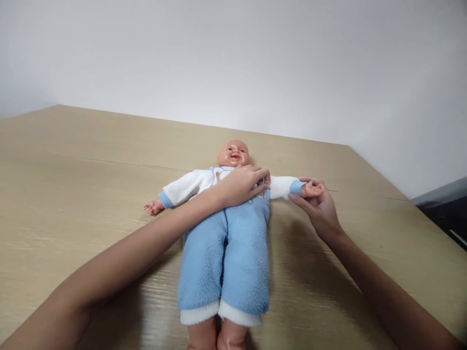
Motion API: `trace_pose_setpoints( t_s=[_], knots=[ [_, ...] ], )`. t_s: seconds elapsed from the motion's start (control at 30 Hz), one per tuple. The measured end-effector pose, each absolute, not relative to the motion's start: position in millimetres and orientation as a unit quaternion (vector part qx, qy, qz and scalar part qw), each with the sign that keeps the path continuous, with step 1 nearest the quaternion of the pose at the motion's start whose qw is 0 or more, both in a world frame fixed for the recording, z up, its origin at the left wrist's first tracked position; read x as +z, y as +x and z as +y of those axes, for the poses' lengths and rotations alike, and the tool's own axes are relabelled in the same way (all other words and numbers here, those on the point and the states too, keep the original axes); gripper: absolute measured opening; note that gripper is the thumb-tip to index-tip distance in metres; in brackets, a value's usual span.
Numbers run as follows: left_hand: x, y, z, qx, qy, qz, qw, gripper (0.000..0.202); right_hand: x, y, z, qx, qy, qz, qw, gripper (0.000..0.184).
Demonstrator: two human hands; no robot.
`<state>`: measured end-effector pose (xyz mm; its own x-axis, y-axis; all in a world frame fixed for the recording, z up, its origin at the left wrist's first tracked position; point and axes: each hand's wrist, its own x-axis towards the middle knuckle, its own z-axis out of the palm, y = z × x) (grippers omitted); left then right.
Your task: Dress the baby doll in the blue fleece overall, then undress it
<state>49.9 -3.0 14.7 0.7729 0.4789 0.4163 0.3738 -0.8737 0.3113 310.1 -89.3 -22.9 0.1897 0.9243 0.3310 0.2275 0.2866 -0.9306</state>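
A baby doll (pixel 244 253) lies on its back on the table, its head at the far end. It wears fluffy blue overalls with white leg cuffs over a white top with blue sleeve cuffs. My left hand (pixel 248 185) reaches across the doll's chest, its fingers curled on the clothing by the shoulder at the right; the fingertips are partly hidden. At the end of the outstretched arm on the right, my right hand (pixel 321 209) holds the sleeve (pixel 286 187) at its blue cuff, thumb below and fingers behind. The doll's other arm (pixel 178 191) rests out to the left.
The light wooden table (pixel 91 160) spreads around the doll, with a thin seam running across it. Behind its far edge rises a plain pale wall (pixel 233 63). A dark object (pixel 447 209) stands beyond the right edge.
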Motion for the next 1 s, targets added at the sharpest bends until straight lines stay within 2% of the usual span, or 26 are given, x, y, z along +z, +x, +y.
trace_pose_setpoints(
  t_s=[0.17,0.37,0.47,0.53,0.7,0.8,0.9,1.0],
  knots=[
    [17.2,42.6,3.1,0.334,0.922,0.102,0.166,0.024,-24.2,279.6,-47.8,0.369,-0.438,-0.521,0.633,0.054],
    [19.4,33.3,5.0,0.351,0.929,0.089,0.08,0.037,-22.1,249.2,-26.3,0.302,-0.46,-0.608,0.573,0.059],
    [18.1,27.3,2.6,0.355,0.931,0.082,0.038,0.046,-21.7,241.9,-32.1,0.237,-0.443,-0.685,0.528,0.04],
    [17.5,24.6,1.1,0.368,0.927,0.07,0.036,0.045,-22.4,239.8,-38.7,0.203,-0.42,-0.724,0.509,0.027],
    [21.1,29.2,0.8,0.464,0.857,0.138,0.176,0.023,-25.8,238.5,-52.2,0.214,-0.398,-0.731,0.512,0.048],
    [24.0,35.7,5.9,0.496,0.807,0.159,0.277,0.023,-26.2,237.1,-58.0,0.204,-0.403,-0.732,0.51,0.043],
    [22.1,38.2,14.9,0.473,0.8,0.192,0.316,0.025,-27.6,235.5,-61.5,0.265,-0.419,-0.69,0.527,0.035],
    [15.8,35.8,22.1,0.437,0.813,0.272,0.272,0.023,-33.4,235.0,-59.1,0.414,-0.426,-0.593,0.544,0.034]
  ],
)
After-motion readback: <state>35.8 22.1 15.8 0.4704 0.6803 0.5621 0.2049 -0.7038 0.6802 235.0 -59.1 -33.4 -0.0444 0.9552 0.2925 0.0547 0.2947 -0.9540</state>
